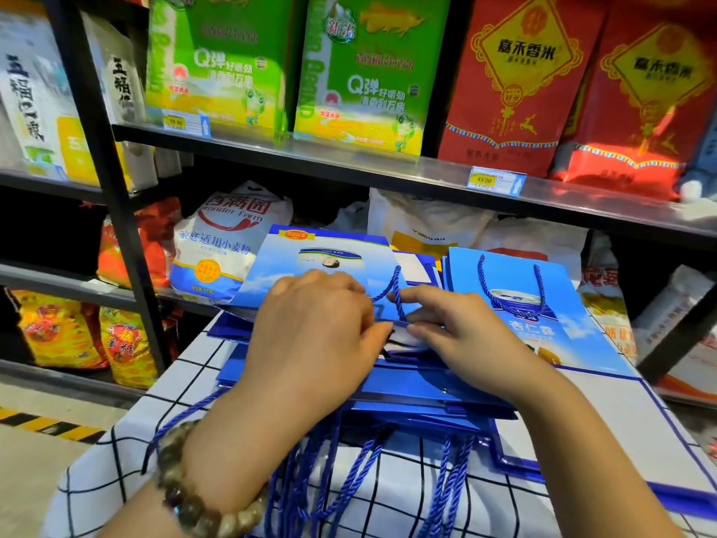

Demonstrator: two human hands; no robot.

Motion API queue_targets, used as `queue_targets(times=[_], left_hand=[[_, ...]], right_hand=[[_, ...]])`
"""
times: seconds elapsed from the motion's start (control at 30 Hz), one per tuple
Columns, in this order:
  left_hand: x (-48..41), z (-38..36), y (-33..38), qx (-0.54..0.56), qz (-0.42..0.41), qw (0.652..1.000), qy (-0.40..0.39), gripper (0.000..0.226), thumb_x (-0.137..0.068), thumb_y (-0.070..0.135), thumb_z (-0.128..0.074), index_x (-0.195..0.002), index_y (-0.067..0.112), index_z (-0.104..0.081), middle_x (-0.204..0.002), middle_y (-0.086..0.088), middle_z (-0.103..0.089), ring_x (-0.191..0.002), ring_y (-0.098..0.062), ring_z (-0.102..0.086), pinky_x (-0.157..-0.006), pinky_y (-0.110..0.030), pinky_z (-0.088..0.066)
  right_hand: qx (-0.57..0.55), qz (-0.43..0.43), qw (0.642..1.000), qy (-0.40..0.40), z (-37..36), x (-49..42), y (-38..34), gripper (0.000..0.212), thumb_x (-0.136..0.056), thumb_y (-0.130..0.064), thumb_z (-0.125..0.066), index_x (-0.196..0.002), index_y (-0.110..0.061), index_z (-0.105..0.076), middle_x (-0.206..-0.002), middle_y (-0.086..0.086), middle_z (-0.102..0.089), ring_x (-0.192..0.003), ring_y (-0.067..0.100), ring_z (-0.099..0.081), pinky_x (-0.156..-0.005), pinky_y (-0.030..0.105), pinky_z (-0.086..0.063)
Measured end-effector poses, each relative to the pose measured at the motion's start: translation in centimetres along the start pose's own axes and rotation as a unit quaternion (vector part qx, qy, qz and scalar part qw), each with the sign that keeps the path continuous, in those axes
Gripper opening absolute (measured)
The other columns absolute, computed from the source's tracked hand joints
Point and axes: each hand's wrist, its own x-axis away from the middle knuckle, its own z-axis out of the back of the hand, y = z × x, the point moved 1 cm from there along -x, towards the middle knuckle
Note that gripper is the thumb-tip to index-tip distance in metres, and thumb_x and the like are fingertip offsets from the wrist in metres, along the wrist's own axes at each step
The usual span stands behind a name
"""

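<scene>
Bag (324,248) lies flat beneath left hand (316,328) and right hand (459,330), rim pinched.

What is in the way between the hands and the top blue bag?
Nothing that I can see. The left hand and the right hand already pinch the top blue bag at its open edge, beside its rope handle.

Left grip (314,332) and right grip (461,335) close together, fingers curled.
</scene>
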Motion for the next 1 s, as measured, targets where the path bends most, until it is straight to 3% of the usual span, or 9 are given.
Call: queue_targets(times=[0.13,0.37,0.43,0.5,0.57,0.63,0.8,0.9,1.0], left_hand=[[-0.1,-1.6,0.3,-0.11,0.03,0.99,-0.081,0.038,-0.092,0.05,-0.038,-0.11,0.028,-0.063,-0.124,0.008,-0.056,-0.117,-0.018,-0.043,-0.093,-0.033,-0.027],[-0.2,-2.2,0.8,-0.079,-0.002,0.993,-0.093,0.022,-0.092,0.03,-0.036,-0.093,0.024,-0.058,-0.109,0.009,-0.057,-0.107,-0.018,-0.046,-0.095,-0.032,-0.024],[0.0,-1.8,0.6,-0.027,-0.016,0.994,-0.108,0.021,-0.091,0.03,-0.035,-0.075,0.023,-0.047,-0.097,0.01,-0.052,-0.099,-0.014,-0.044,-0.095,-0.029,-0.023],[0.4,-1.1,0.4,-0.005,-0.03,0.993,-0.113,0.025,-0.091,0.032,-0.035,-0.068,0.023,-0.035,-0.088,0.009,-0.045,-0.091,-0.013,-0.042,-0.091,-0.026,-0.025],[0.7,-0.9,-0.2,-0.006,-0.038,0.995,-0.088,0.021,-0.093,0.037,-0.036,-0.076,0.025,-0.037,-0.09,0.008,-0.05,-0.092,-0.014,-0.046,-0.08,-0.027,-0.025],[0.9,-0.9,-0.8,0.017,-0.014,0.997,-0.076,0.022,-0.09,0.043,-0.041,-0.077,0.026,-0.043,-0.09,0.009,-0.055,-0.09,-0.013,-0.051,-0.069,-0.028,-0.03],[1.0,-1.5,-1.1,0.047,0.019,0.996,-0.073,0.028,-0.085,0.049,-0.05,-0.071,0.026,-0.043,-0.076,0.01,-0.053,-0.081,-0.012,-0.052,-0.065,-0.028,-0.037],[1.1,-1.5,-1.3,0.057,0.027,0.994,-0.084,0.031,-0.081,0.052,-0.054,-0.074,0.027,-0.036,-0.071,0.009,-0.049,-0.078,-0.015,-0.05,-0.06,-0.029,-0.032],[1.4,-1.5,-1.6,0.055,0.022,0.992,-0.109,0.031,-0.079,0.057,-0.056,-0.09,0.031,-0.042,-0.087,0.013,-0.054,-0.088,-0.012,-0.051,-0.064,-0.027,-0.033]], right_hand=[[-0.02,0.01,1.0,0.02,-0.3,-0.1,-0.4,0.036,-0.09,-0.01,-0.053,-0.122,-0.028,-0.053,-0.104,-0.001,-0.068,-0.102,0.013,-0.061,-0.09,0.034,-0.048],[-0.018,0.011,0.999,0.035,-0.8,-0.2,-0.2,0.034,-0.09,-0.01,-0.052,-0.122,-0.023,-0.054,-0.094,-0.007,-0.068,-0.096,0.014,-0.061,-0.089,0.036,-0.047],[0.013,0.014,0.999,0.038,-0.9,-0.2,0.1,0.036,-0.091,-0.012,-0.051,-0.125,-0.024,-0.052,-0.096,-0.008,-0.069,-0.099,0.018,-0.06,-0.089,0.038,-0.046],[-0.001,0.012,1.0,0.024,-0.6,0.0,0.3,0.042,-0.091,-0.012,-0.052,-0.129,-0.029,-0.048,-0.092,-0.013,-0.067,-0.097,0.014,-0.06,-0.085,0.03,-0.047],[-0.045,0.01,0.999,-0.02,-0.2,0.2,0.2,0.05,-0.09,-0.011,-0.053,-0.129,-0.042,-0.042,-0.09,-0.018,-0.063,-0.086,0.006,-0.058,-0.074,0.013,-0.043],[-0.066,0.006,0.995,-0.072,-0.1,0.3,0.1,0.051,-0.091,-0.011,-0.05,-0.121,-0.051,-0.043,-0.094,-0.017,-0.06,-0.081,0.004,-0.055,-0.073,0.011,-0.04],[0.005,-0.004,0.994,-0.111,-0.6,-0.8,0.2,0.027,-0.095,-0.021,-0.046,-0.117,-0.026,-0.061,-0.104,-0.006,-0.055,-0.101,0.008,-0.051,-0.093,0.022,-0.038],[0.064,0.0,0.991,-0.117,-0.8,-1.3,0.3,0.012,-0.092,-0.027,-0.053,-0.097,-0.026,-0.064,-0.097,-0.005,-0.053,-0.095,0.013,-0.052,-0.087,0.026,-0.04],[0.081,-0.025,0.994,-0.066,-0.6,-1.5,0.8,0.01,-0.092,-0.026,-0.052,-0.082,-0.023,-0.054,-0.09,-0.006,-0.047,-0.086,0.016,-0.05,-0.077,0.026,-0.038]])
